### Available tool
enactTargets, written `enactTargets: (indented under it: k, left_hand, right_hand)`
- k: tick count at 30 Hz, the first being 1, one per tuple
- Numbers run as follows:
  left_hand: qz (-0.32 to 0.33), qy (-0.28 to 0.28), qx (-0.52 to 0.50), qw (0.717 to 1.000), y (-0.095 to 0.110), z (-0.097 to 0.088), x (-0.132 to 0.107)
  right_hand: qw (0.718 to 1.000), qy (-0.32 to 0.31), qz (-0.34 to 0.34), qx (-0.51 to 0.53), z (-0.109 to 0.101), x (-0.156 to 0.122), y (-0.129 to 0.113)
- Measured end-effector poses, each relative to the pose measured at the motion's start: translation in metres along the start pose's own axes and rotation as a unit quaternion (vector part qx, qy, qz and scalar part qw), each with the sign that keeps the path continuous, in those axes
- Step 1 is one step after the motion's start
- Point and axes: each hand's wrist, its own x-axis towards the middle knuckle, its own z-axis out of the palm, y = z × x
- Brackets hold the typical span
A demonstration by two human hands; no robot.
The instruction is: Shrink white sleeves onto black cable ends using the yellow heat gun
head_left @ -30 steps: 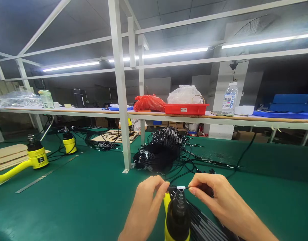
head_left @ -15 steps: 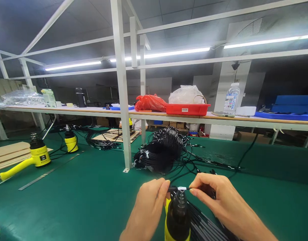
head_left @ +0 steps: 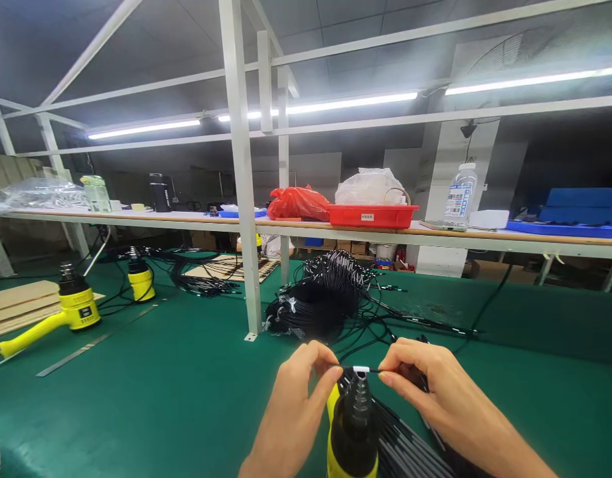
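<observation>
A thin black cable with a white sleeve point(head_left: 361, 369) is stretched level between my two hands. My left hand point(head_left: 301, 398) pinches its left end between thumb and forefinger. On the other side of the sleeve, my right hand point(head_left: 430, 392) pinches the cable too, its lower fingers curled. Right under the white sleeve points the metal nozzle of an upright yellow and black heat gun point(head_left: 353, 431); whether they touch I cannot tell. Many black cables point(head_left: 410, 441) lie in a bundle behind the gun and below my right hand.
On the green bench point(head_left: 186, 398) stands a white post point(head_left: 246, 232), with a coiled heap of black cables point(head_left: 310, 305) behind it. Two more heat guns, one lying near a metal ruler point(head_left: 97, 342), are at left. A red tray point(head_left: 370, 216) sits on the shelf.
My left hand's grip has shifted to thumb and forefinger tips on the cable's left end. The right hand has barely moved, and the sleeve is still above the nozzle.
</observation>
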Motion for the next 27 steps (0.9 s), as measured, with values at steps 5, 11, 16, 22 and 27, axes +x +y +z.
enactTargets:
  k: [5,11,16,22,27]
  left_hand:
    - [0.005,0.005,0.0,1.0,0.0,0.0017,0.0012]
    - [-0.002,0.011,0.071,0.997,-0.0034,0.0013,-0.0001]
    - [-0.01,0.012,0.059,0.998,-0.0012,0.0003,0.0009]
    - [-0.005,0.012,0.002,1.0,0.0045,-0.0001,0.001]
    - [0.01,0.029,-0.013,0.999,0.0029,0.0007,0.0]
  right_hand:
    - [0.999,0.011,0.027,0.038,0.0008,-0.0013,-0.0005]
    - [0.999,-0.034,0.02,0.004,0.0008,-0.0062,0.0011]
    - [0.999,-0.02,0.025,0.02,0.0007,-0.005,-0.0004]
    - [0.998,0.006,0.025,0.049,-0.0001,-0.0017,-0.0019]
    - [0.999,0.011,0.03,0.042,0.0002,-0.0013,-0.0022]
